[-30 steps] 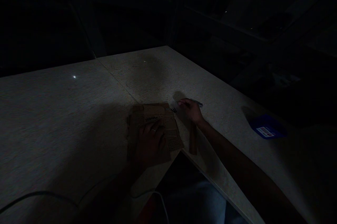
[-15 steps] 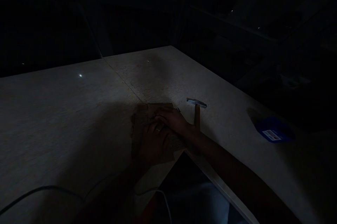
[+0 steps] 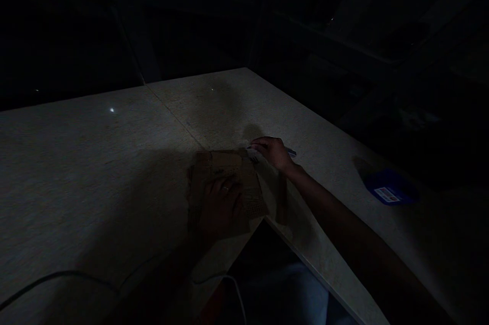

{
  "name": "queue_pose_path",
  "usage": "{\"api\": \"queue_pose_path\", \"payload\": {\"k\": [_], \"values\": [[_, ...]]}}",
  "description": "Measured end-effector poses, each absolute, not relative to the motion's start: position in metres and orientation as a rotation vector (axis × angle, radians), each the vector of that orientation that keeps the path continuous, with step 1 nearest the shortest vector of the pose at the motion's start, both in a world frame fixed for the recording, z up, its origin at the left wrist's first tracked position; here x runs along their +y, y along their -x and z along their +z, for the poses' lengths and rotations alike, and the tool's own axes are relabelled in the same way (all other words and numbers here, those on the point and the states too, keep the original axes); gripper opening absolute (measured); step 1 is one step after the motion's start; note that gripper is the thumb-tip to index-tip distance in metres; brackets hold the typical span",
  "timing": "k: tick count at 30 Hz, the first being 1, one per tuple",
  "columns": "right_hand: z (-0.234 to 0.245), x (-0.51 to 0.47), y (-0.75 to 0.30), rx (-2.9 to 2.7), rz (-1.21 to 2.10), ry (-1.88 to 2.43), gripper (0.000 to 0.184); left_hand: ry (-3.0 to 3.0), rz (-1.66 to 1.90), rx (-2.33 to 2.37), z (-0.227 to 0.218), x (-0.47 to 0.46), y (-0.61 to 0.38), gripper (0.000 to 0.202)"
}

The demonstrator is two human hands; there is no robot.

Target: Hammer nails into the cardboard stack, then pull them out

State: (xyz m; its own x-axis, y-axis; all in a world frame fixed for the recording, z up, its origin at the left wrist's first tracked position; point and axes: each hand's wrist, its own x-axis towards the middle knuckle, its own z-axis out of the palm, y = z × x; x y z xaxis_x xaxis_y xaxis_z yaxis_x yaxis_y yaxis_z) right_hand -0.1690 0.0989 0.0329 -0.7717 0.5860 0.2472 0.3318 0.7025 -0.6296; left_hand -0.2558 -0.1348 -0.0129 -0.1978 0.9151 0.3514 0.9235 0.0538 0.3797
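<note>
In very dim light my left hand (image 3: pixel 221 202), a ring on one finger, lies flat with fingers stretched on a piece of brown cardboard (image 3: pixel 225 167) at the counter's inner corner. My right hand (image 3: pixel 273 154) rests just right of the cardboard, over the head of a hammer (image 3: pixel 292 152). The hammer's wooden handle (image 3: pixel 281 202) points back toward me. The right fingers are curled together toward the cardboard's far corner, and a small pale thing at their tips is too dim to name.
The pale stone counter (image 3: pixel 114 162) is L-shaped, with a seam running to its inner corner. A blue box with a white label (image 3: pixel 387 190) sits at the right. A dark cable (image 3: pixel 57 281) crosses the near left. Beyond the counter all is black.
My right hand drew back from on top of the cardboard to the hammer head at its right. The left hand stayed on the cardboard.
</note>
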Motion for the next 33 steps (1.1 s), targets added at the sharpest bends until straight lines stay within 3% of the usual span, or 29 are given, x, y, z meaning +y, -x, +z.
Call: {"api": "queue_pose_path", "payload": {"k": [7,13,19,26,33], "values": [[-0.010,0.119,0.138,-2.341,0.867,0.934,0.020,1.957,-0.841,-2.266,-0.019,-0.135,0.256,0.025],[-0.006,0.112,0.142,-2.193,0.946,0.964,0.031,1.955,-0.850,-2.273,-0.016,-0.134,0.256,0.026],[0.013,0.088,0.164,-2.154,1.020,0.877,0.015,1.962,-0.840,-2.268,-0.015,-0.134,0.256,0.025],[0.030,0.024,0.202,-2.501,1.020,0.486,0.003,1.973,-0.816,-2.289,-0.011,-0.133,0.254,0.023],[0.031,0.003,0.217,-2.833,0.801,0.401,0.011,1.960,-0.773,-2.269,-0.014,-0.135,0.254,0.025]]}}
